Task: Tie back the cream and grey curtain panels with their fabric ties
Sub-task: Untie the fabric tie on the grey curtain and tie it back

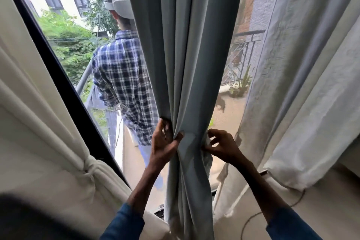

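Observation:
The grey curtain panel (187,54) hangs in the middle, gathered into folds and cinched at about hand height. My left hand (164,140) grips the gathered folds on the left side, thumb in front. My right hand (222,146) pinches the fabric at the panel's right edge, where a strip of grey tie (190,142) seems to wrap the bundle. The cream curtain panel (39,122) fills the left side and is bound by a knotted cream tie (88,171).
A sheer white curtain (302,93) hangs at the right. Behind the glass a person in a checked shirt (124,80) stands on the balcony by a railing (85,78). A dark window frame (64,84) runs diagonally. A thin cable (253,218) lies on the sill.

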